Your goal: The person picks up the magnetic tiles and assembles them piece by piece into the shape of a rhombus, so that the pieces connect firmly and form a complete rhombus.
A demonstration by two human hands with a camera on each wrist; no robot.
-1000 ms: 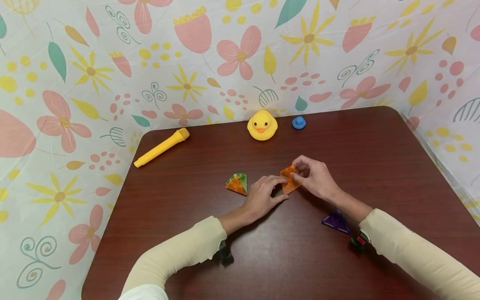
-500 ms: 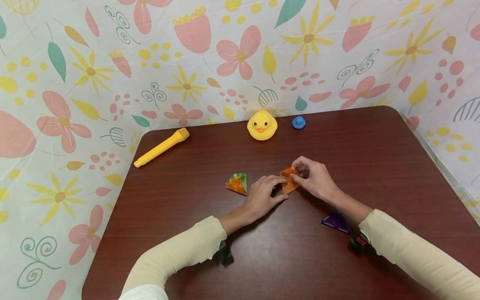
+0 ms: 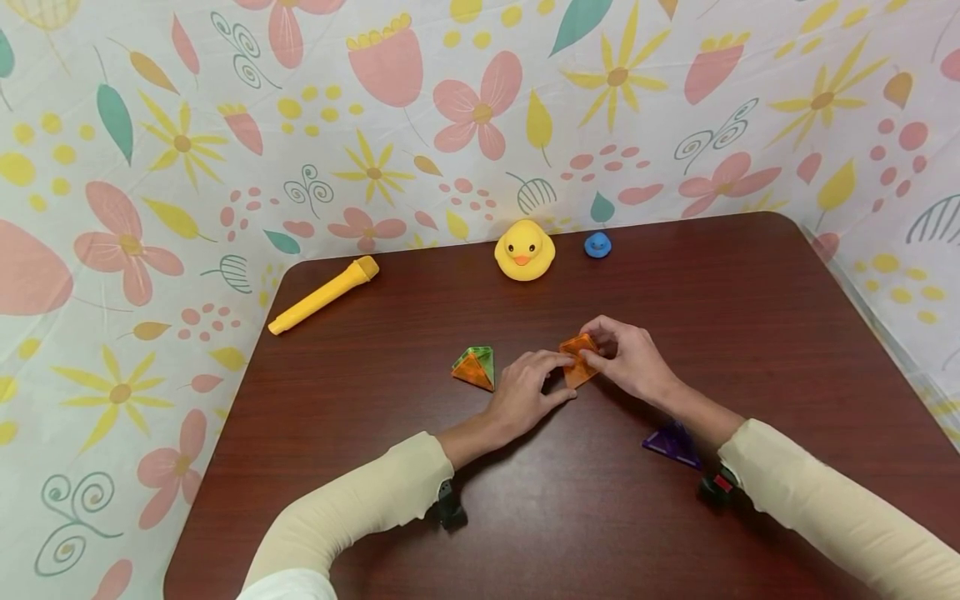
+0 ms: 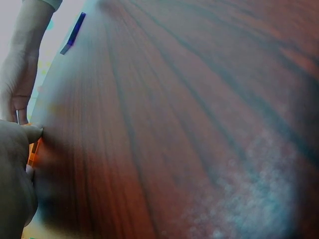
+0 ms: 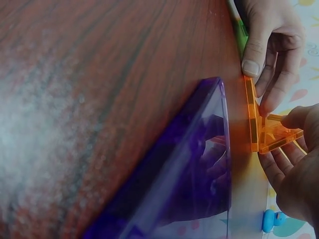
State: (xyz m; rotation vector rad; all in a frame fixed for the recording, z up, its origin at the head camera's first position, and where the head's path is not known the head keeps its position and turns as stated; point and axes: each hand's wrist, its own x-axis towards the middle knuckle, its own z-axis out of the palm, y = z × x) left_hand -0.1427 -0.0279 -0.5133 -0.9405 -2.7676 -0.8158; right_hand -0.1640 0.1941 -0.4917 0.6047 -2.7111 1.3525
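Note:
Two translucent orange magnetic tiles meet at an edge near the table's middle. In the right wrist view the lower orange tile (image 5: 253, 127) lies along the tabletop, and a triangular orange tile (image 5: 276, 133) stands out from it. My right hand (image 3: 633, 358) pinches the triangular tile between thumb and fingers. On the lower tile, my left hand (image 3: 525, 393) has its thumb at the near corner and its fingers over the top, holding it; the fingers hide part of it. Left of that hand sits a small green-and-orange tile pyramid (image 3: 475, 369). A purple triangular tile (image 3: 673, 443) lies beside my right forearm.
A yellow toy microphone (image 3: 322, 296) lies at the table's left. Along the back edge stand a yellow rubber duck (image 3: 525, 252) and a small blue duck (image 3: 597, 245). Behind the brown table (image 3: 360, 367) hangs a flower-patterned cloth (image 3: 420, 167).
My right hand has dipped very slightly toward me while keeping its pinch on the triangular tile. The left hand and the other things stay where they were.

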